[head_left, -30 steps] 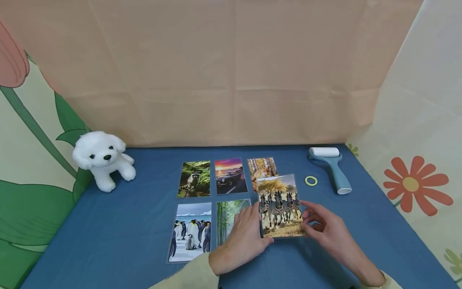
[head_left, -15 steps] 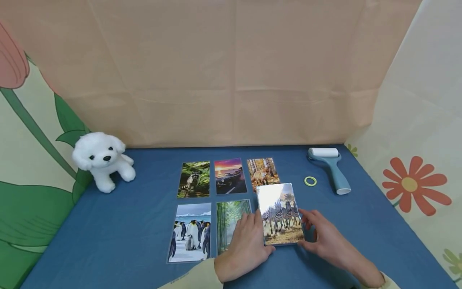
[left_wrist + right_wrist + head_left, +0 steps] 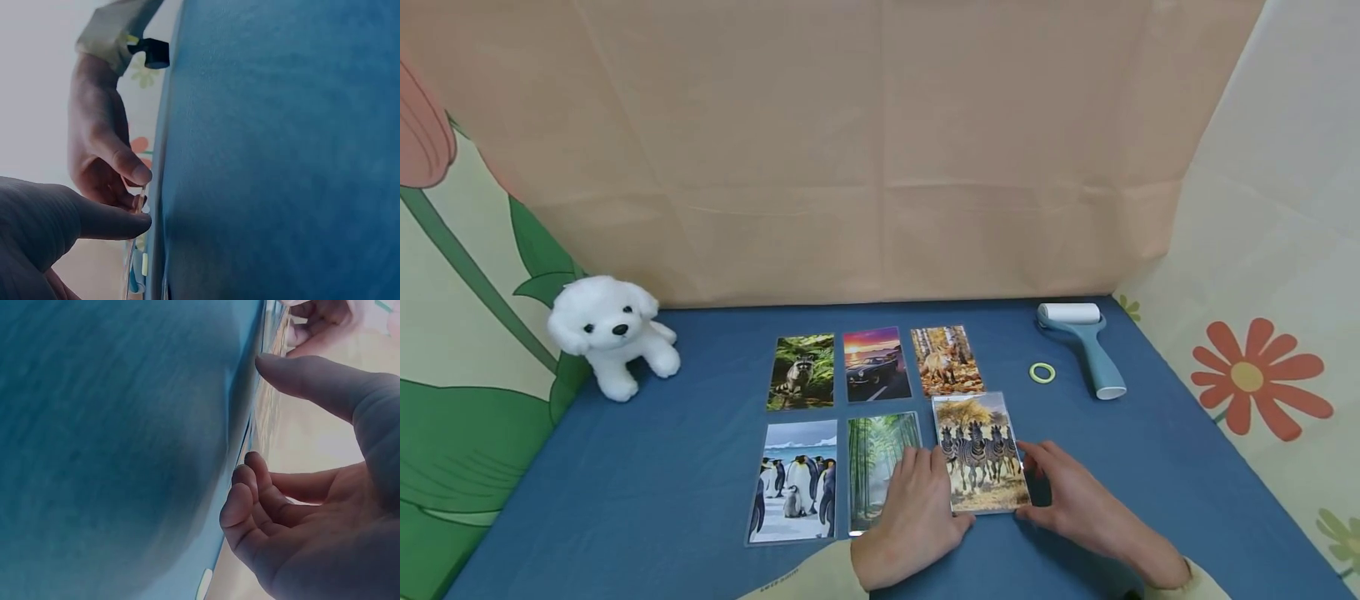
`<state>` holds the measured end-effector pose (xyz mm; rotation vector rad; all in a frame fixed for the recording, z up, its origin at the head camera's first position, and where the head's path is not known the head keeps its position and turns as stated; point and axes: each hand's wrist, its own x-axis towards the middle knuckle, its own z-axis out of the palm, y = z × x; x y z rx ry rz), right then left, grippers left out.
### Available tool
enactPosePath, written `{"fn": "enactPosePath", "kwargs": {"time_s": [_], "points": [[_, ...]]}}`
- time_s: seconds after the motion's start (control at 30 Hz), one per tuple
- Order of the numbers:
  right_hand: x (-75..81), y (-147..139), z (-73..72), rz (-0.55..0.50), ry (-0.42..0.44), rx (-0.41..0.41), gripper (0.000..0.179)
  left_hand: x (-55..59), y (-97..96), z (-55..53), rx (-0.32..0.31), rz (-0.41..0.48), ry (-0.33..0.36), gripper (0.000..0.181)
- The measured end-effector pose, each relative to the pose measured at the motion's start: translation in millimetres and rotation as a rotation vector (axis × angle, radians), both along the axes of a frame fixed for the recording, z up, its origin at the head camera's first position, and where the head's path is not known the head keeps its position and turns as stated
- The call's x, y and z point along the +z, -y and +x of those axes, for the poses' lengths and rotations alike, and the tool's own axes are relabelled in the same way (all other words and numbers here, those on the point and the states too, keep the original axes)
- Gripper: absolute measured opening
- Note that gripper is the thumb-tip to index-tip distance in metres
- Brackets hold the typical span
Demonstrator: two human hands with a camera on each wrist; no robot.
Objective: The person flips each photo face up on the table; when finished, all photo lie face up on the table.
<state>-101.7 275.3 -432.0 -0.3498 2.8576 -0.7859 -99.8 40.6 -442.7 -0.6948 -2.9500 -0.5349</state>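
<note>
A glossy zebra picture card (image 3: 979,454) lies between both hands, close over the cloth at the right end of the front row. My left hand (image 3: 917,508) holds its left edge, the thumb at the lower left corner and the fingers overlapping the bamboo forest card (image 3: 868,454). My right hand (image 3: 1075,496) grips the right edge, thumb by the lower right corner. Seen nearly edge-on in the right wrist view, the zebra card (image 3: 270,403) runs past the right thumb (image 3: 300,374). The left wrist view shows the left thumb (image 3: 115,222) against its edge.
A penguin card (image 3: 793,483) completes the front row. Behind lie raccoon (image 3: 801,372), car (image 3: 877,364) and fox cards (image 3: 946,360). To the right are a yellow-green ring (image 3: 1042,372) and a lint roller (image 3: 1093,354). A white plush dog (image 3: 613,333) stands at the far left.
Both hands have brought the zebra card down and toward the body, so it uncovers most of the fox card. The glare seen on it half a second ago is gone.
</note>
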Motion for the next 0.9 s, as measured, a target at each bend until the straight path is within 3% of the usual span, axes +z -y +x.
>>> {"fn": "enactPosePath", "kwargs": {"time_s": [0.23,0.73,0.9], "points": [[-5.2,1.6,-8.5,0.02,0.061,0.017,0.076,-3.4,0.4,-0.6,-0.003,-0.012,0.019,0.06],[-3.3,3.9,-16.5,0.149,0.108,0.058,0.074,-4.1,0.9,-3.2,-0.026,-0.12,0.033,0.06],[3.3,2.0,-15.6,0.139,0.083,0.067,0.071,2.8,9.7,-4.2,-0.036,-0.026,0.064,0.065]]}}
